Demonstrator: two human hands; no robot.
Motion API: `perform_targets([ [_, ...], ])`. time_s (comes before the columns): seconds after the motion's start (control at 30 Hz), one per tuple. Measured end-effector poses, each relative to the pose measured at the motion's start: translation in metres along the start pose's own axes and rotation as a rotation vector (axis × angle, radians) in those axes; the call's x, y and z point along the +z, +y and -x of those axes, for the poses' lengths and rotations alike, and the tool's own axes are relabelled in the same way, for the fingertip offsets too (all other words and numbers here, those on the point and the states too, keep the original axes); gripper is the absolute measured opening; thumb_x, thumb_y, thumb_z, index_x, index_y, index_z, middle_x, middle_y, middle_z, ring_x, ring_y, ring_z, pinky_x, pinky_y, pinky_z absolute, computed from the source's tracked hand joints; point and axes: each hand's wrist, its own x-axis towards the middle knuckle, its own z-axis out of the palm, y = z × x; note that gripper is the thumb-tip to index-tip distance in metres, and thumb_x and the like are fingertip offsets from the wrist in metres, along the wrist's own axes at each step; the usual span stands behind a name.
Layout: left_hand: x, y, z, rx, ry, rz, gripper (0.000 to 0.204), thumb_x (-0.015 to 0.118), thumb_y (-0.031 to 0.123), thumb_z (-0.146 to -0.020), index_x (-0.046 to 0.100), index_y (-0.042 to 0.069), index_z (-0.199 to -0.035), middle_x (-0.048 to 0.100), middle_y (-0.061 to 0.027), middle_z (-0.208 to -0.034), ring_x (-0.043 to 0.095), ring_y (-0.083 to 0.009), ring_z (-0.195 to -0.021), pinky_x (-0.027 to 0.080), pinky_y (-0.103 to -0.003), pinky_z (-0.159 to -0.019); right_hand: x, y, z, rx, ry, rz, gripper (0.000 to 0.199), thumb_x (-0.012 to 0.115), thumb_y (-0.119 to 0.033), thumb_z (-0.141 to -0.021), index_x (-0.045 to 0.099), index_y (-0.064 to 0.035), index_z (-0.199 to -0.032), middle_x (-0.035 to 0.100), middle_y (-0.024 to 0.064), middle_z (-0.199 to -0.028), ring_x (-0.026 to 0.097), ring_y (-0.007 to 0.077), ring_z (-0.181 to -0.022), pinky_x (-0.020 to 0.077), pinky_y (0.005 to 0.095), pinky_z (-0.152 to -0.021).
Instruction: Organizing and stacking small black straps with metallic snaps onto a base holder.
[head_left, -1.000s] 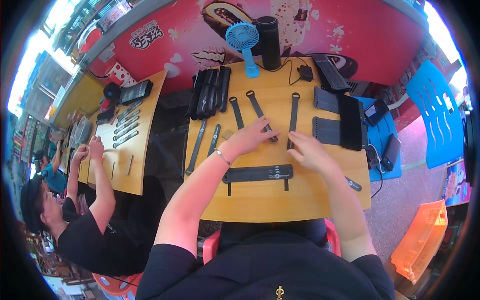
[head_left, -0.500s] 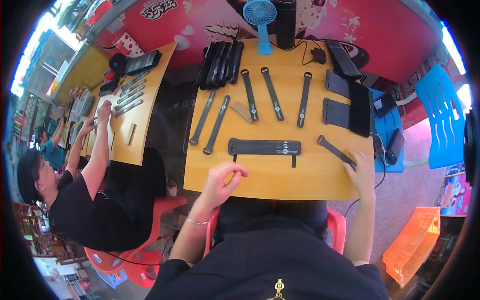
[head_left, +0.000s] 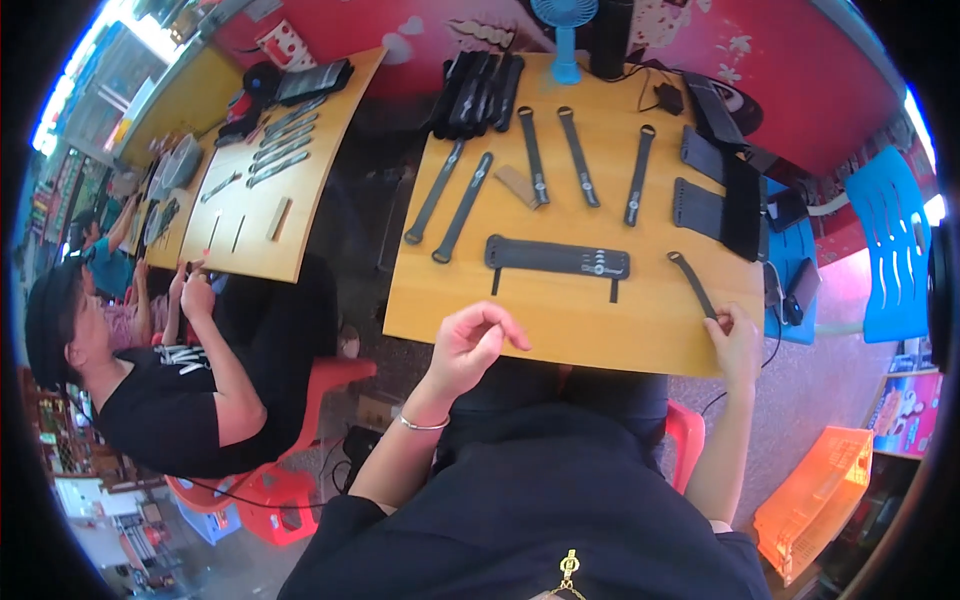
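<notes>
My right hand is closed on the lower end of a short dark strap at the table's right front. The strap tilts away to the upper left, with a loop at its far end. Over the front edge, my left hand hangs half curled, thumb and forefinger apart, with nothing visible in it. Beyond it lies a wide dark strap panel with a pale print, two narrow black strips poking out toward me. Farther back, several looped straps lie spread in a loose row.
On the wooden table are a brown cardboard piece, a pile of black straps, dark panels and a blue fan. A co-worker sits at another table to the left. An orange crate stands at right.
My right hand has lifted the short strap's near end and turned the strap steeper. My left hand stays near the front edge. The whole view has shifted, and the co-worker's hands have drawn back.
</notes>
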Motion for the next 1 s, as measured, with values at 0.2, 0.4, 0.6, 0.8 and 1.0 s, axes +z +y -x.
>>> perform_targets([
  [0.2,0.007,0.007,0.001,0.0,0.071,0.261,0.012,0.047,-0.005,-0.087,0.056,0.002,-0.091,0.063,-0.0104,-0.086,0.063,-0.0184,-0.074,0.051,-0.036,-0.082,0.002,0.016,-0.001,0.006,-0.012,-0.044,0.017,0.069,-0.007,-0.079,0.062,-0.0005,-0.093,0.059,0.0079,-0.072,0.057,0.0158,-0.064,0.0455,0.0292,-0.06],
  [0.4,-0.001,-0.011,0.007,0.058,0.025,0.228,0.026,0.06,0.008,-0.087,0.053,0.002,-0.111,0.061,-0.0107,-0.101,0.061,-0.0203,-0.09,0.049,-0.037,-0.088,-0.002,-0.003,0.008,0.024,-0.089,-0.429,0.015,0.064,-0.002,-0.083,0.06,-0.0012,-0.098,0.06,0.0032,-0.076,0.057,0.01,-0.066,0.0455,0.0229,-0.058],
  [0.6,0.023,0.008,-0.005,-0.014,0.059,-0.076,0.06,0.068,0.003,-0.083,0.039,0.0,-0.135,0.058,-0.0121,-0.118,0.057,-0.0174,-0.107,0.048,-0.03,-0.089,-0.01,-0.125,0.036,-0.187,-0.568,-0.462,0.013,0.064,-0.002,-0.08,0.063,-0.0022,-0.093,0.058,0.0065,-0.076,0.061,0.0166,-0.068,0.0482,0.0276,-0.059],
  [0.8,0.007,0.0,-0.011,-0.054,0.117,-0.394,0.01,0.065,-0.004,-0.084,0.068,-0.001,-0.093,0.063,-0.0059,-0.084,0.062,-0.0103,-0.066,0.049,-0.021,-0.057,0.004,-0.137,0.026,-0.354,-0.658,-0.389,0.015,0.068,0.001,-0.078,0.063,0.0014,-0.092,0.059,0.0062,-0.076,0.062,0.0125,-0.061,0.0489,0.024,-0.055],
  [1.0,-0.011,-0.014,-0.017,-0.18,0.162,-0.222,0.015,0.061,-0.006,-0.086,0.067,-0.004,-0.099,0.06,-0.0075,-0.088,0.064,-0.012,-0.07,0.051,-0.02,-0.06,0.013,-0.121,0.007,-0.122,-0.741,-0.423,0.015,0.064,-0.009,-0.082,0.065,-0.0026,-0.096,0.065,0.0115,-0.089,0.064,0.0248,-0.083,0.0488,0.0331,-0.075],
])
